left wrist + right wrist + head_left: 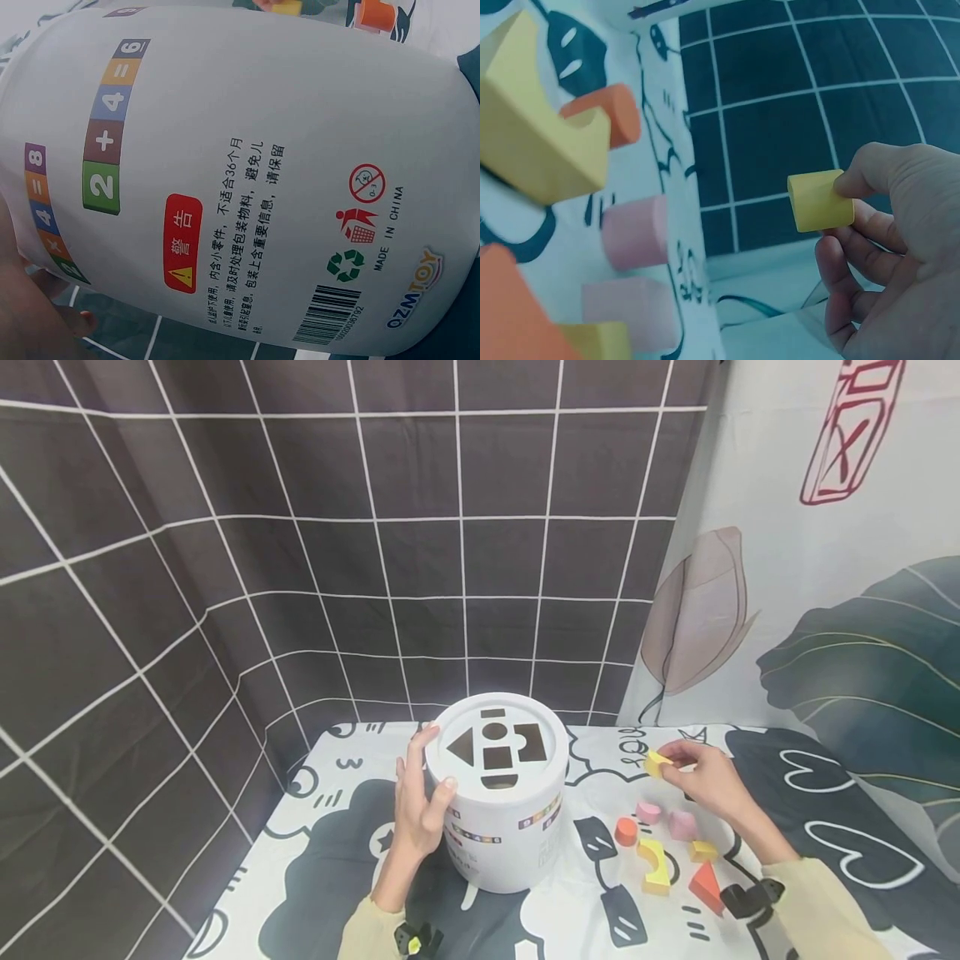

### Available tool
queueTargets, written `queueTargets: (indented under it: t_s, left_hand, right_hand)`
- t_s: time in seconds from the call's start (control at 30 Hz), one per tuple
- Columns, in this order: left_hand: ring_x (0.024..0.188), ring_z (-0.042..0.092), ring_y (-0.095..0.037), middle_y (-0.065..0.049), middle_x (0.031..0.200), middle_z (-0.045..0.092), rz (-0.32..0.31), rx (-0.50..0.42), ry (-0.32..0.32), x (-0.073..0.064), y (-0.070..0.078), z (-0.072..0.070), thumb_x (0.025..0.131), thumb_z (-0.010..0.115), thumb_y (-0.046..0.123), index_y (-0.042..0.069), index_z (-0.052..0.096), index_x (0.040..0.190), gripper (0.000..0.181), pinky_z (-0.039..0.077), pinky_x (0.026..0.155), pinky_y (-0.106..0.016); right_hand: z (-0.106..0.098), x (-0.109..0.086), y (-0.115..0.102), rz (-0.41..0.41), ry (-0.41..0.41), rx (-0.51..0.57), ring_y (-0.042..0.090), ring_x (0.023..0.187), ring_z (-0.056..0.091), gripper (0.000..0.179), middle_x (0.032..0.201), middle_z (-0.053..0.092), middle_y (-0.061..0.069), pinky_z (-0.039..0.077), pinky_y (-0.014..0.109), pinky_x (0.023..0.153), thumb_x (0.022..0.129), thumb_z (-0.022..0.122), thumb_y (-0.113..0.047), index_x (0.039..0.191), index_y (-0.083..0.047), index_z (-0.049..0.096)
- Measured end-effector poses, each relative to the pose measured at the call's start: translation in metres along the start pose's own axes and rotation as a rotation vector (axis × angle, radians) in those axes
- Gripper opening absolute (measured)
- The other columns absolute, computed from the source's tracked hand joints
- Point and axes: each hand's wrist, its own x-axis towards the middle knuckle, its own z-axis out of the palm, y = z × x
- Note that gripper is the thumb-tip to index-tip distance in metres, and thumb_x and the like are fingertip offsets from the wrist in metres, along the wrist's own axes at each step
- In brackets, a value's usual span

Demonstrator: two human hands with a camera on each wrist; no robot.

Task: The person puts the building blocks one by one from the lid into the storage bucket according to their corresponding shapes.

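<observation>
In the head view a white shape-sorter bucket (501, 827) stands upright on the cloth, its lid (540, 777) cut with several holes, including a triangle, a circle and a square. My left hand (420, 806) rests against the bucket's left side, fingers stretched up to the rim and thumb at the front. To the right, my right hand (708, 777) pinches a small yellow block (821, 201) between thumb and fingers, held above the cloth and apart from the bucket. The left wrist view shows the bucket's printed side, with only part of the left hand visible.
Right of the bucket lie loose blocks: an orange cylinder (626, 832), a yellow arch (656, 868), two pink blocks (683, 826), another yellow block (703, 851) and a red-orange triangle (707, 887). Behind the table hangs a dark gridded curtain (495, 560).
</observation>
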Motion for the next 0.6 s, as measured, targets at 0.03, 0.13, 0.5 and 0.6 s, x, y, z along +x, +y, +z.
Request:
queueTargets:
  t_s: [0.03, 0.13, 0.5, 0.6]
  left_hand:
    - [0.14, 0.037, -0.042, -0.019, 0.146, 0.05, 0.0, -0.001, 0.001, 0.0, 0.0, 0.0, 0.079, 0.048, 0.032, 0.002, 0.045, 0.141, 0.07, 0.003, 0.109, -0.074]
    - [0.14, 0.037, -0.041, -0.019, 0.145, 0.05, -0.001, -0.004, 0.002, 0.0, 0.0, 0.0, 0.079, 0.048, 0.031, 0.002, 0.045, 0.141, 0.069, 0.003, 0.109, -0.074]
    - [0.14, 0.037, -0.042, -0.019, 0.145, 0.05, 0.009, 0.001, 0.006, 0.0, 0.0, 0.0, 0.079, 0.048, 0.031, 0.001, 0.045, 0.141, 0.069, 0.004, 0.108, -0.076]
    - [0.14, 0.037, -0.042, -0.019, 0.145, 0.05, 0.01, 0.002, 0.006, 0.0, 0.0, 0.0, 0.079, 0.048, 0.031, 0.001, 0.045, 0.141, 0.069, 0.004, 0.108, -0.076]
  right_hand:
    - [-0.001, 0.001, -0.002, 0.005, -0.004, 0.003, 0.035, 0.09, 0.063, 0.023, 0.096, 0.069, 0.015, 0.051, 0.034, 0.065, 0.085, 0.071, -0.003, 0.106, 0.005, 0.067]
    - [-0.003, 0.002, -0.01, 0.01, -0.01, 0.004, 0.034, 0.091, 0.062, 0.024, 0.096, 0.069, 0.015, 0.05, 0.036, 0.067, 0.085, 0.07, -0.003, 0.107, 0.005, 0.067]
    - [-0.013, 0.006, -0.036, -0.057, 0.02, 0.012, 0.029, 0.089, 0.062, 0.023, 0.093, 0.07, 0.01, 0.044, 0.042, 0.077, 0.085, 0.069, -0.003, 0.108, 0.002, 0.068]
    - [-0.015, 0.008, -0.045, -0.081, 0.025, 0.017, 0.029, 0.088, 0.062, 0.021, 0.092, 0.07, 0.009, 0.044, 0.045, 0.079, 0.085, 0.069, -0.002, 0.106, 0.001, 0.068]
